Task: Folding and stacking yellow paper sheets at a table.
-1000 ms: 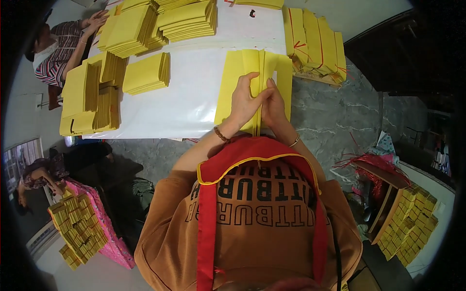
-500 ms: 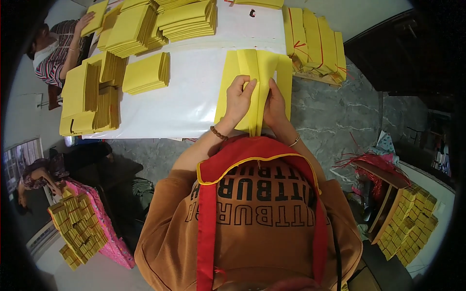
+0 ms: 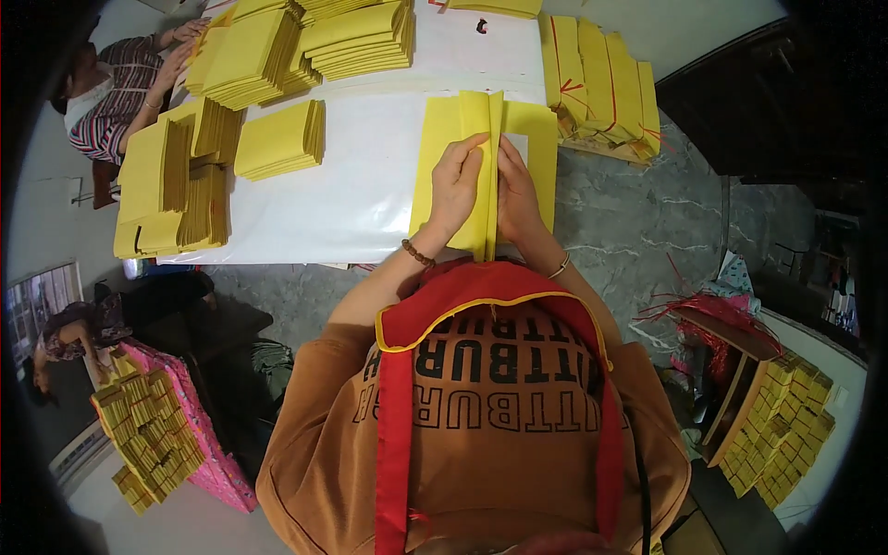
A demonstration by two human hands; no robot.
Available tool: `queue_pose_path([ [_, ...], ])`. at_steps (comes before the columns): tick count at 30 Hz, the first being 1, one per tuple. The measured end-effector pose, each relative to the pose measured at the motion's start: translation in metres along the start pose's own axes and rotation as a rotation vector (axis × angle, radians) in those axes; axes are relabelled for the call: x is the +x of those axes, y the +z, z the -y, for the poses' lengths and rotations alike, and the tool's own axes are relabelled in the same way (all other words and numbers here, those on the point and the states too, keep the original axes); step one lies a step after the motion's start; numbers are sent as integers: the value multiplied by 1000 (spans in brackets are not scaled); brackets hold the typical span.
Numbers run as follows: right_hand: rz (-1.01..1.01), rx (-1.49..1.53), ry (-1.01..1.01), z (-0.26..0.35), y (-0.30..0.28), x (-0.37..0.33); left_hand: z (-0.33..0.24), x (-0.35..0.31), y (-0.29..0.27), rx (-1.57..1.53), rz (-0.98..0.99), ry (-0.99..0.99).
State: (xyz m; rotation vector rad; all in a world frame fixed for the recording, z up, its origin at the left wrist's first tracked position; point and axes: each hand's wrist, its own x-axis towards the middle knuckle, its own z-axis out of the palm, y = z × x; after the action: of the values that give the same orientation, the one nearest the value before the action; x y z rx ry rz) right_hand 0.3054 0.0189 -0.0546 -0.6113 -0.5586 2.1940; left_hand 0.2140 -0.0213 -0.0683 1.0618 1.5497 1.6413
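Both forearms [image 3: 384, 289] slanted forward and inward from bent elbows, a mirrored pair as I saw them. The left grip [image 3: 453, 190] was partly curled, its forefinger angled toward the right; the right grip [image 3: 521, 192] stood edge-on just beside it, fingers straighter, a narrow gap between them.

We've got the white sheet-covered table [image 3: 361, 208] in front. Near its right edge, flat yellow paper sheets [image 3: 529, 117] lie under our upright folded yellow paper [image 3: 481, 208], our left hand [image 3: 456, 183] and right hand [image 3: 520, 196] either side. Left of us: short rectangular yellow paper stack [image 3: 276, 143]; beyond it, left corner, tall yellow paper stacks [image 3: 148, 190]. Right of table: red-tied yellow paper bundles [image 3: 597, 79].
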Motion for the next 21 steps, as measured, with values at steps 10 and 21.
queue_pose_path([
  [10,-8,-64,-7,5,6,0,-1,2,2,2,-34,58],
  [21,15,63,-17,7,2,-2,-2,2,1,-13,14,13],
])
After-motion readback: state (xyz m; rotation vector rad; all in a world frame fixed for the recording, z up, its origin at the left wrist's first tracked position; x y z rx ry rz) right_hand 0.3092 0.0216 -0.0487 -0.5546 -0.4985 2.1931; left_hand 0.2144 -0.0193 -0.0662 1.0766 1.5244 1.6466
